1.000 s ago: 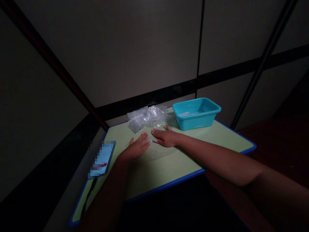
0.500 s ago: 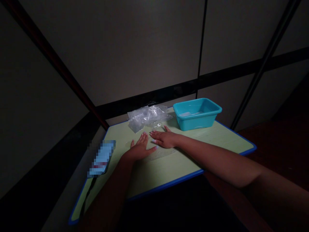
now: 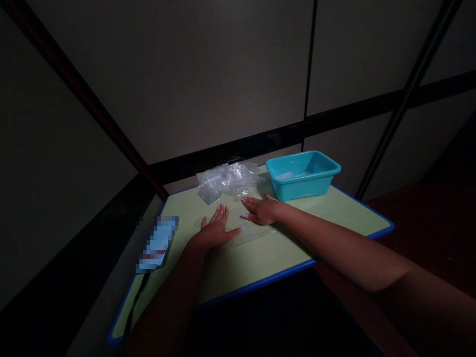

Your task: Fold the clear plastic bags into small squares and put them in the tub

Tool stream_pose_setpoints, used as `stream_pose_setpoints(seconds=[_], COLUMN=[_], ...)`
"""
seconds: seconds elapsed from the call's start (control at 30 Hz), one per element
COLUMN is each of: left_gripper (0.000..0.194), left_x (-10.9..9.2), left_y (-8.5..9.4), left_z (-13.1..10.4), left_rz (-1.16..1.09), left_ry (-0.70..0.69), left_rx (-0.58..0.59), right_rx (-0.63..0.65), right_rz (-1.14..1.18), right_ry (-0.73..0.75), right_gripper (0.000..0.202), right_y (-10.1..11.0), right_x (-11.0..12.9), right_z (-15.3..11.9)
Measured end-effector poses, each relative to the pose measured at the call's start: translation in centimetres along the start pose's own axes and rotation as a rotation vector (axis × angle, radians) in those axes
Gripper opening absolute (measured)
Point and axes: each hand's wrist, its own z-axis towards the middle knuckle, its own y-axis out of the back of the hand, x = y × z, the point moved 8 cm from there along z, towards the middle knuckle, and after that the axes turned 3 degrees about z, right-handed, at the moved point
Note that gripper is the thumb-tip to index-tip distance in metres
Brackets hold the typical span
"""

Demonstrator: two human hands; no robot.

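Note:
A clear plastic bag (image 3: 248, 237) lies flat on the pale yellow-green table (image 3: 230, 277); its outline is faint in the dim light. My left hand (image 3: 214, 229) rests palm down on its left part, fingers spread and thumb pointing right. Flat on the right part lies my right hand (image 3: 261, 210), fingers stretched out to the left. Neither hand grips anything. Just beyond the fingertips sits a crumpled pile of clear plastic bags (image 3: 228, 179).
A turquoise plastic basin (image 3: 303, 188) with something whitish inside stands at the back right. On the left edge lies a phone (image 3: 158, 243), blurred out, with a dark cord (image 3: 137, 300) trailing towards me. Behind the table rises a panelled wall (image 3: 223, 89).
My right hand has slid a little to the right over the plastic bag, widening the gap between the hands. My left hand stays in place.

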Motion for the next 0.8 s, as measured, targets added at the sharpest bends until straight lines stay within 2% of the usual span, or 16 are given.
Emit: stream_pose_setpoints(seconds=[0.27, 0.47, 0.57, 0.67, 0.8], left_gripper=[0.087, 0.074, 0.071, 0.071, 0.069], left_x=[0.1, -0.2, -0.8, -1.1, -0.8], left_y=[0.0, 1.8, 2.1, 1.8, 1.3], left_z=[0.0, 0.1, 0.1, 0.2, 0.5], left_rz=[0.005, 0.004, 0.013, 0.021, 0.002], left_ry=[-0.006, -0.027, -0.048, -0.024, 0.032], left_rx=[-0.008, -0.218, -0.259, -0.246, -0.214], right_rx=[-0.018, -0.023, -0.105, -0.178, -0.158], right_rz=[-0.022, -0.020, -0.052, -0.080, -0.070], right_ry=[-0.060, -0.077, -0.032, 0.085, 0.187], right_gripper=[0.073, 0.073, 0.070, 0.066, 0.063], right_y=[-0.1, 0.1, 0.6, 0.7, -0.3], right_x=[-1.5, -1.5, -0.8, 1.0, 2.7], right_z=[0.2, 0.0, 0.1, 0.2, 0.6])
